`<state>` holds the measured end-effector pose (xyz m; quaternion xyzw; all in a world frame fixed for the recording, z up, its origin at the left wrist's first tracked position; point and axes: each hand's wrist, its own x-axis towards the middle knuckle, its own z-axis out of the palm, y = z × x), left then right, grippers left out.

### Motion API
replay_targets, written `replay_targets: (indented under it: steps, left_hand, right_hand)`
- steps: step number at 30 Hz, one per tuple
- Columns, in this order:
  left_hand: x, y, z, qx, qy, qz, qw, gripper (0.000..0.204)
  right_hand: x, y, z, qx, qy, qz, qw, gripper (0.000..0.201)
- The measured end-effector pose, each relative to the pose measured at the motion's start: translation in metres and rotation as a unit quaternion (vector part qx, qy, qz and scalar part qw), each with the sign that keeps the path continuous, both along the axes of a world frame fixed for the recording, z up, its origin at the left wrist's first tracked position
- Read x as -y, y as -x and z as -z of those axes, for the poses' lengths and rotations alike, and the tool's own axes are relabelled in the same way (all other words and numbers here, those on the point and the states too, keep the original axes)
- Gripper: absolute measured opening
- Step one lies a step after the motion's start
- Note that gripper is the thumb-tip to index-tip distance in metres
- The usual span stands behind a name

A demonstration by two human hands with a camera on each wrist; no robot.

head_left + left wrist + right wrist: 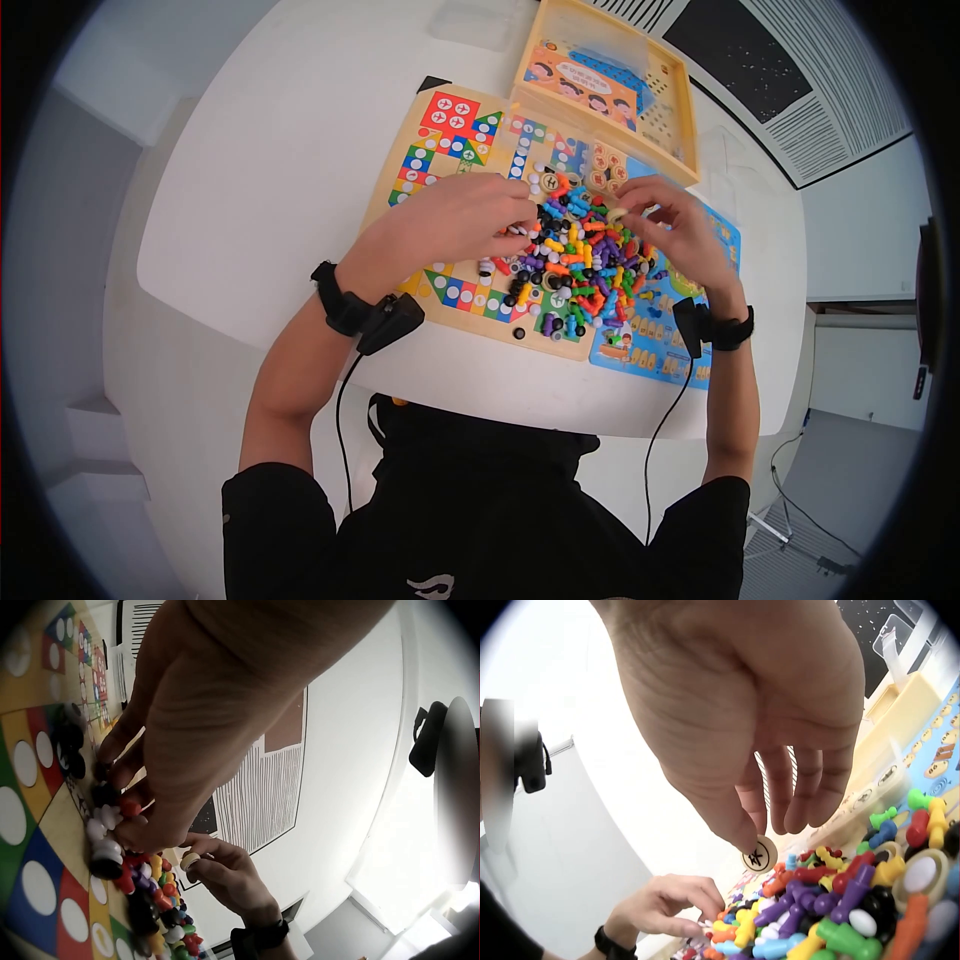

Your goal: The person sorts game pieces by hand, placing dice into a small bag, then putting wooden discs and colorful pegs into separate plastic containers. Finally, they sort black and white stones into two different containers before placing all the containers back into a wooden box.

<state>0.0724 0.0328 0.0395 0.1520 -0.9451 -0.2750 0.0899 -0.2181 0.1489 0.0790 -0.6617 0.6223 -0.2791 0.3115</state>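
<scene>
Between thumb and fingertips, my right hand (680, 225) pinches a round wooden Chinese chess piece (760, 855), its marked face showing in the right wrist view. It is held just above a heap of colourful plastic pegs (600, 260), mixed with black and white pieces and other wooden discs. My left hand (465, 220) is at the heap's left side, fingers loosely bent down among the pieces. The right wrist view shows a gap between its thumb and fingers. Close by its fingertips in the left wrist view are white pieces (105, 825) and a red piece (130, 806).
Beneath the heap are a printed wooden game board (400, 170) and a blue printed board (650, 365). A small clear tray (625, 165) with chess pieces is behind. A wooden box (690, 130) with an orange booklet (570, 85) stands at the back.
</scene>
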Motion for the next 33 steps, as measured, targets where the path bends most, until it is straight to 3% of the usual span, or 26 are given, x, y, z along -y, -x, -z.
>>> replay_targets:
  steps: [2, 3, 6, 11, 16, 19, 22, 24, 29, 33]
  left_hand:
    - [0.001, 0.000, 0.002, -0.005, -0.004, 0.000, 1.000, 0.021]
    - [0.002, 0.001, 0.005, -0.027, 0.008, -0.002, 1.000, 0.021]
    - [0.003, 0.004, 0.013, -0.050, 0.038, -0.004, 0.998, 0.022]
    - [0.006, 0.004, 0.014, -0.069, 0.047, -0.012, 0.996, 0.022]
    - [0.007, -0.003, -0.005, 0.020, 0.004, 0.001, 1.000, 0.023]
    - [0.008, -0.007, -0.005, 0.020, -0.004, -0.007, 1.000, 0.025]
    - [0.010, -0.006, 0.004, -0.010, 0.003, 0.005, 1.000, 0.026]
    - [0.007, -0.004, 0.004, -0.014, 0.007, 0.006, 1.000, 0.026]
    - [0.005, -0.002, 0.003, -0.031, 0.015, 0.031, 0.999, 0.023]
    - [0.005, -0.001, 0.006, -0.046, 0.017, 0.034, 0.998, 0.020]
  right_hand:
    - [0.004, 0.014, -0.009, 0.031, -0.041, 0.084, 0.995, 0.021]
    - [0.008, 0.025, -0.008, 0.030, -0.041, 0.085, 0.995, 0.021]
    - [0.025, 0.055, 0.000, -0.088, 0.045, 0.132, 0.986, 0.024]
    - [0.034, 0.063, 0.019, -0.165, 0.041, 0.089, 0.981, 0.022]
    - [0.033, 0.054, 0.033, -0.205, 0.056, 0.038, 0.976, 0.021]
    - [0.027, 0.036, 0.013, -0.184, 0.106, 0.055, 0.976, 0.019]
    - [0.016, 0.000, -0.007, -0.178, 0.042, 0.068, 0.981, 0.018]
    - [0.010, -0.016, -0.007, -0.181, 0.117, -0.149, 0.965, 0.024]
    - [0.004, -0.058, -0.007, -0.183, 0.108, -0.262, 0.941, 0.025]
    - [0.004, -0.066, -0.003, -0.234, 0.136, -0.280, 0.921, 0.023]
